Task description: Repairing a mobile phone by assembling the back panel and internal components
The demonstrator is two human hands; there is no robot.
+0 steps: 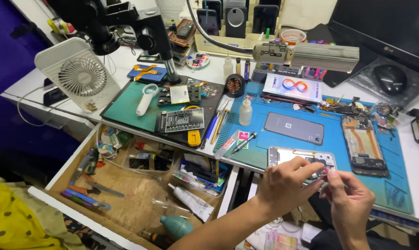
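Note:
My left hand (283,183) and my right hand (350,201) meet at the near edge of the blue work mat (260,153). Their fingertips pinch a very small part between them; it is too tiny to identify. Just behind the fingers lies a silver phone frame (288,155), partly hidden by my left hand. To its right sits an opened phone (364,146) with its boards and orange flex cable showing. A grey phone back (295,128) lies face down farther back on the mat.
A screwdriver (243,142) and a small white bottle (245,112) lie left on the mat. A green mat (126,109) under a microscope stand (163,44) holds tools. An open drawer (126,194) at lower left holds pliers, a tube, a blower. A fan (82,76) stands left.

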